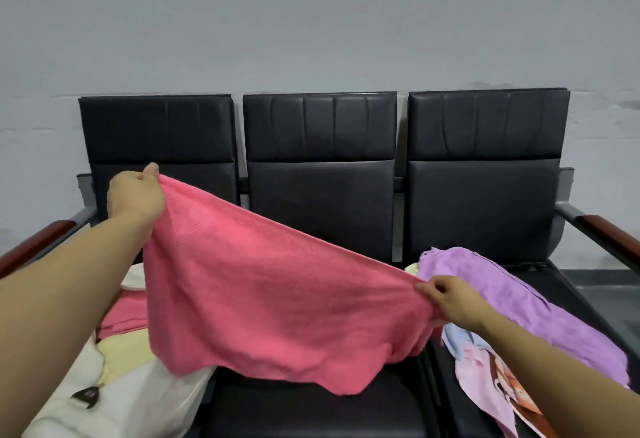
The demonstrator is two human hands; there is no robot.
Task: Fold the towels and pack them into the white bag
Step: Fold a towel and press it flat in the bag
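A pink towel [273, 285] hangs spread in the air over the middle seat. My left hand [136, 197] grips its upper left corner, raised high. Lower down, my right hand [450, 300] pinches the opposite corner, so the top edge slopes down to the right. The towel's bottom edge sags toward the seat. The white bag [117, 399] lies on the left seat, with a folded pink towel [124, 314] and a pale yellow towel [124, 351] showing at its mouth.
A black three-seat bench [320, 167] stands against a grey wall, with wooden armrests [31, 247] at each end. On the right seat lies a heap of a purple towel [519, 299] and a light pink printed cloth [491, 378].
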